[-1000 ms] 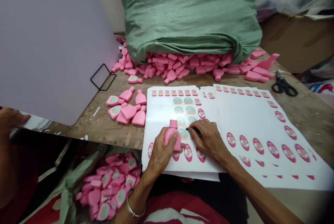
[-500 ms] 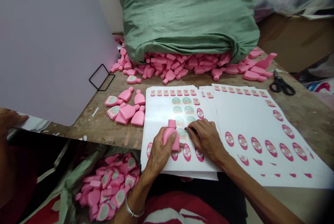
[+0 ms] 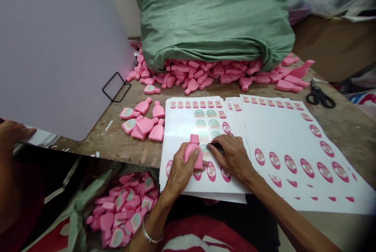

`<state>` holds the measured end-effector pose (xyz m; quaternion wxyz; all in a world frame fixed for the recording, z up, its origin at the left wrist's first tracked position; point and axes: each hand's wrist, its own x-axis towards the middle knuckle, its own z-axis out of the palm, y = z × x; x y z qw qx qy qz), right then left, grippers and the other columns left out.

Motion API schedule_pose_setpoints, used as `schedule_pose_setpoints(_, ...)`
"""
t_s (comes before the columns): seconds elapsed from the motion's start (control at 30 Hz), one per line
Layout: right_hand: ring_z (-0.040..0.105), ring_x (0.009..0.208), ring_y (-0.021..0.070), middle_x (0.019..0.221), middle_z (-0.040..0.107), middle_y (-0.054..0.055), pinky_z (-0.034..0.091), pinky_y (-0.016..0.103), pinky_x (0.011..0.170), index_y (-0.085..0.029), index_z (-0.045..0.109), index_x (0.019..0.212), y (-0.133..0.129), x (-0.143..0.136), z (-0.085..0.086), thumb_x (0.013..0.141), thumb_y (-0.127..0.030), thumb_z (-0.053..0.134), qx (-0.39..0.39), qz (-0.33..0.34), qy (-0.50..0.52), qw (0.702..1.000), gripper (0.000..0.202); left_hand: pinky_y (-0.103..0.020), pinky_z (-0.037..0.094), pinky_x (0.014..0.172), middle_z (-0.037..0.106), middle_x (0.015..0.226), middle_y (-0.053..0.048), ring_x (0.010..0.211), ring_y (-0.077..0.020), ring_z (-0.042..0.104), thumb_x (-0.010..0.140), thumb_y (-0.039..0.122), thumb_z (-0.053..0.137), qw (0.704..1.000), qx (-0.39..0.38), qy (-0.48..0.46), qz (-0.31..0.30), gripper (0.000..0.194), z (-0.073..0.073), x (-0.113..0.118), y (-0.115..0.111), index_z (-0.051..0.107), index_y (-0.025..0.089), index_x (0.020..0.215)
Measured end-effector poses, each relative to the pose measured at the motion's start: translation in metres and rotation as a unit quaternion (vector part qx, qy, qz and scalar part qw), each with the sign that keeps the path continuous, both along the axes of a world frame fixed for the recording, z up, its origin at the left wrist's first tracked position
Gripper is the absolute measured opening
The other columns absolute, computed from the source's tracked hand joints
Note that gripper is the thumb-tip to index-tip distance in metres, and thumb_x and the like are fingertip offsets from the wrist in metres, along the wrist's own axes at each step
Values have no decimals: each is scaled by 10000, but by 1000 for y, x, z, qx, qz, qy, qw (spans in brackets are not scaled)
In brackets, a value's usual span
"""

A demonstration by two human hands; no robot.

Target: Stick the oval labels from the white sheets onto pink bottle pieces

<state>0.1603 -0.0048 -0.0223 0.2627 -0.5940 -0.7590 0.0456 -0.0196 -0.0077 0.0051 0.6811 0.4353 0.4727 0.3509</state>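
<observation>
I've got the left hand clamped around a pink bottle, neck pointing to twelve o'clock, held just over the near sticker sheet. The right hand sits at three o'clock of the bottle, fingers pinched together on a dark slim tool, its tip down on the sheet among the green round stickers. Pink oval stickers run along the sheet's near edge, just under both hands.

At three o'clock I see more sticker sheets fanned out across the bench, mostly peeled, with ovals left along their edges. At ten o'clock of the bottle there's a small cluster of bottles lying flat on the bench, some already labelled. At twelve o'clock a big green sack lies open on the bench, and a heap of pink bottles spills out from under it. Black scissors lie at two o'clock, well apart from the hands. A pale board leans at ten o'clock, propped by a black wire stand.

Below the bench edge at seven o'clock, an open bag of bottles, many with labels showing. At far nine o'clock another person's hand rests at the board's lower corner.
</observation>
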Motion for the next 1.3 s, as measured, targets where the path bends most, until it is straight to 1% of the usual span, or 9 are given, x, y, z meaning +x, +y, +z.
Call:
schedule_pose_setpoints(0.2,530,671,177,703,617,16,365,344,691,-209,548,768,1,-1,-1,822,-322,601,-3,-3,70,998,137,-291,572,597,679,817,-85,740,-235,709,823,493,554,1000,-12,-12,5,467,0,0,0,518,145,1132)
schedule_pose_setpoints(0.3,530,638,165,682,600,9,408,325,649,-215,538,733,-2,0,5,783,-329,635,-19,-17,145,989,157,-296,573,606,679,839,-81,728,-223,706,818,500,559,999,-16,-25,14,475,0,-1,0,528,149,1137)
schedule_pose_setpoints(0.43,537,583,138,655,578,-13,432,271,548,-212,534,730,-6,3,22,785,-411,630,-88,-68,293,950,228,-299,566,626,677,732,-56,702,-208,695,816,497,573,998,-25,-48,17,492,-2,-3,0,536,139,1152)
schedule_pose_setpoints(0.5,542,579,132,657,588,-11,441,258,537,-206,563,739,-8,4,33,782,-456,627,-113,-78,332,933,261,-296,560,612,672,688,-55,672,-204,686,812,518,570,997,-34,-68,27,524,-1,-4,-1,545,119,1150)
schedule_pose_setpoints(0.63,582,628,145,733,666,21,467,253,560,-197,688,851,-11,-6,51,790,-476,610,-160,-45,337,926,295,-306,562,589,689,811,-108,684,-204,676,832,615,458,982,-85,-153,73,620,5,-3,-4,575,78,1121)
schedule_pose_setpoints(0.77,625,724,172,832,715,40,486,261,612,-209,733,864,-14,-22,59,789,-442,611,-156,-16,340,927,273,-291,564,586,689,890,-108,706,-192,674,861,594,423,975,-105,-182,74,584,12,-1,-7,611,92,1093)
schedule_pose_setpoints(0.9,634,735,183,831,712,48,486,271,607,-209,737,872,-15,-31,60,796,-434,603,-164,-16,345,924,273,-269,559,605,688,905,-90,727,-177,671,876,576,413,977,-93,-179,73,555,15,-1,-8,623,112,1096)
schedule_pose_setpoints(1.03,636,759,179,836,703,39,492,272,646,-217,734,889,-16,-34,56,807,-423,603,-160,-13,353,922,257,-253,553,626,686,916,-87,764,-172,667,878,584,398,976,-85,-188,73,567,14,-1,-8,620,113,1104)
schedule_pose_setpoints(1.3,604,722,156,820,678,31,482,269,626,-227,725,917,-15,-36,49,819,-382,612,-115,-3,327,938,215,-257,555,608,666,926,-96,777,-180,657,893,556,392,975,-86,-192,69,534,14,-2,-7,615,112,1090)
